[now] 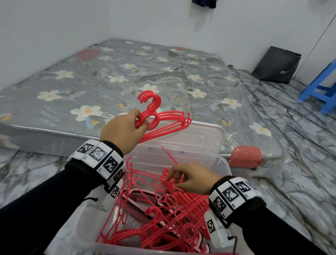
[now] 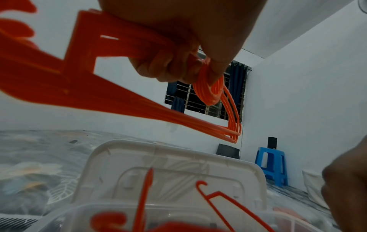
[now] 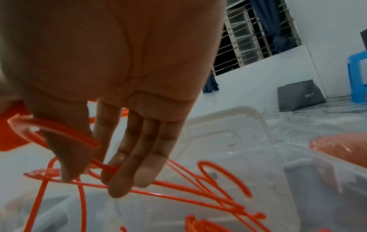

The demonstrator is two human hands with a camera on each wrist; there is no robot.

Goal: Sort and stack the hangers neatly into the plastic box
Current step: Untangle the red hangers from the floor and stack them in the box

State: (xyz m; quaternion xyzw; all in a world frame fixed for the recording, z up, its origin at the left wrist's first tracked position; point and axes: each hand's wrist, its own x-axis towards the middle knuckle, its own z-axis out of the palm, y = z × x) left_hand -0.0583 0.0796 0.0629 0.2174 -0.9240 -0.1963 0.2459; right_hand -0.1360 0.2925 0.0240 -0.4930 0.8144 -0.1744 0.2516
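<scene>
My left hand (image 1: 141, 123) grips a neat bundle of several red hangers (image 1: 167, 121) just below their hooks and holds it above the box; in the left wrist view the fingers (image 2: 174, 67) curl round the bundle (image 2: 119, 100). A clear plastic box (image 1: 225, 166) on the floor holds a tangled pile of red hangers (image 1: 163, 220). My right hand (image 1: 175, 178) reaches into the pile. Its thumb and fingertips (image 3: 119, 185) pinch the thin bar of one red hanger (image 3: 178, 196). The box lid (image 1: 202, 137) leans upright behind the box.
A mattress with a grey floral cover (image 1: 122, 79) lies behind the box. A red bundle wrapped in plastic (image 1: 245, 155) sits to the box's right. A blue stool (image 1: 325, 89) and a dark bag (image 1: 276, 65) stand by the far right wall.
</scene>
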